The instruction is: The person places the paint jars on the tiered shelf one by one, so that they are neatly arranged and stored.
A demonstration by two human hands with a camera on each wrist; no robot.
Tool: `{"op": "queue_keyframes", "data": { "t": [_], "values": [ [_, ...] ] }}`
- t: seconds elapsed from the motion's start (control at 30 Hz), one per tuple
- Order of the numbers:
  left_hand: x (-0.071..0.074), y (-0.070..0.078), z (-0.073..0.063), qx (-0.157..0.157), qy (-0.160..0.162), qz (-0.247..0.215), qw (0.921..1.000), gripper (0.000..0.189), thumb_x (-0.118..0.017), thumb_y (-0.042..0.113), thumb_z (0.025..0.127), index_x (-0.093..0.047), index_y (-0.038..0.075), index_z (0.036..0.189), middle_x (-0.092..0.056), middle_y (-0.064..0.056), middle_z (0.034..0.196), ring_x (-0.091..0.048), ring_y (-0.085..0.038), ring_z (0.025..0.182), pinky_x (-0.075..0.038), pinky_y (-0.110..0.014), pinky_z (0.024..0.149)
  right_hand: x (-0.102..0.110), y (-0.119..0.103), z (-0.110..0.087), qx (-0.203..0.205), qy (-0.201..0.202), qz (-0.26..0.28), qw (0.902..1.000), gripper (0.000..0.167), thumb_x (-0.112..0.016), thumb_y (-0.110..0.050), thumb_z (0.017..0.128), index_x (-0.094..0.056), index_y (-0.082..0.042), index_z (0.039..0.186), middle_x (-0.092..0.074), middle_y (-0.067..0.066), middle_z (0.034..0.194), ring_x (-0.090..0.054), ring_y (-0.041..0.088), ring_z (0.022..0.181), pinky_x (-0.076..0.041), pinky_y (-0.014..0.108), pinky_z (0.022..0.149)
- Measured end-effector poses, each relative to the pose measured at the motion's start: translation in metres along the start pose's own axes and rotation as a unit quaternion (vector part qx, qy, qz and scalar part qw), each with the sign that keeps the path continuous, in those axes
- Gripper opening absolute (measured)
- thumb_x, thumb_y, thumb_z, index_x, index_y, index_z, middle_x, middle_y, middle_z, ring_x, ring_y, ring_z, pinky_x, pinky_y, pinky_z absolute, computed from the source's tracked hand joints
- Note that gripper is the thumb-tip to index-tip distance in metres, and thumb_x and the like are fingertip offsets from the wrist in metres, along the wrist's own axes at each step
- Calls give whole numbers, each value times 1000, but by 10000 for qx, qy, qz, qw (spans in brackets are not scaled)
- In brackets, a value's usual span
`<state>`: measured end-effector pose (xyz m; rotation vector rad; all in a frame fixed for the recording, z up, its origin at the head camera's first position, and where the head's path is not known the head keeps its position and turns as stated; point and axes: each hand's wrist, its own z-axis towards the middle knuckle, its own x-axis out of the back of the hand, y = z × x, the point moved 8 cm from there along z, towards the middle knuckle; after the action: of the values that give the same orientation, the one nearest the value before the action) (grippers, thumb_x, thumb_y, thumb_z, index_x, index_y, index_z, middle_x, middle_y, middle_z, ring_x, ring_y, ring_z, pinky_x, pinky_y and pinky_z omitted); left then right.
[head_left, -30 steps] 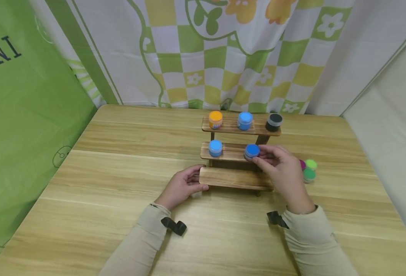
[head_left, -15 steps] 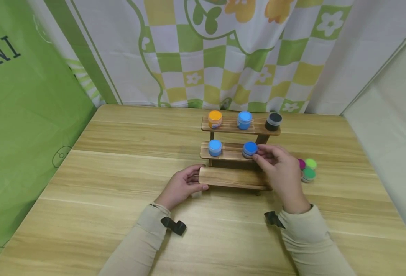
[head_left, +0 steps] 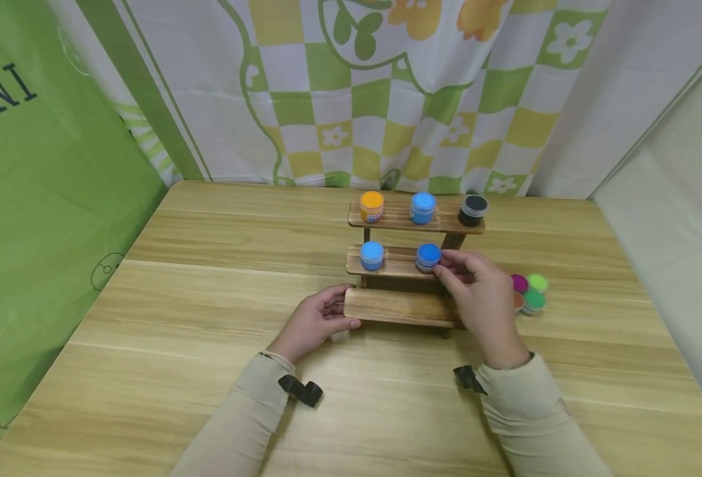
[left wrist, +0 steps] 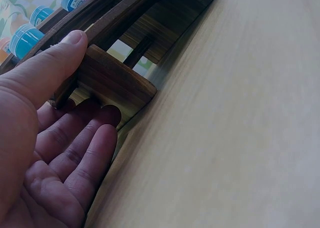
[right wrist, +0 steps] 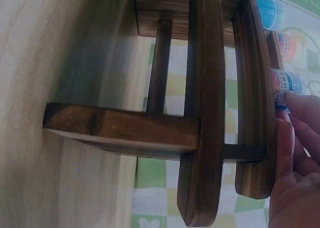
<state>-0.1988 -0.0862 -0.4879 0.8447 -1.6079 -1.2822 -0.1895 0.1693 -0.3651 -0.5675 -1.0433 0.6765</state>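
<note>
Pinching the dark blue jar (head_left: pixel 428 259) between thumb and fingers, the right hand (head_left: pixel 482 298) is holding it on the middle shelf (head_left: pixel 400 262) of the wooden stand (head_left: pixel 397 215). The left hand (head_left: pixel 315 321) is gripping the bottom shelf (head_left: pixel 401 307) by its nearer end. Beyond that hand, a light blue jar (head_left: pixel 372 257) is standing; right of the other, a green jar (head_left: pixel 533 302) is sitting.

A small, round blue jar (head_left: pixel 427 258) with a bright blue top and a printed label is sitting upright on the middle shelf (head_left: pixel 400 260) of a wooden stand (head_left: pixel 406 270), being pinched at its right side by the right hand (head_left: pixel 486 295). The brown, wood-grained stand is standing upright, its three shelves rising in steps away from the left hand (head_left: pixel 315 321), which is holding the bottom shelf's (head_left: pixel 395 306) left end.
</note>
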Motion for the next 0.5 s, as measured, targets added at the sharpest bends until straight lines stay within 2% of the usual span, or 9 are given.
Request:
{"op": "queue_keyframes", "data": {
  "t": [0.27, 0.5],
  "values": [
    [0, -1, 0, 35, 22, 32, 10000, 71, -84, 17, 84, -51, 10, 146, -66, -9, 125, -67, -23, 109, -57, -31, 91, -3, -4, 0, 110, 110, -106, 9998, 21, -77, -10, 90, -76, -1, 108, -74, 13, 100, -69, 23, 81, -42, 4, 69],
    [0, 0, -1, 61, 42, 27, 10000, 71, -83, 17, 84, -51, 9, 147, -66, -9, 125, -67, -23, 109, -57, -31, 91, -4, -7, -1, 181, 154, -239, 9994, 19, -77, -13, 90, -77, -2, 107, -74, 12, 100, -68, 22, 80, -47, 14, 68]
  ]
}}
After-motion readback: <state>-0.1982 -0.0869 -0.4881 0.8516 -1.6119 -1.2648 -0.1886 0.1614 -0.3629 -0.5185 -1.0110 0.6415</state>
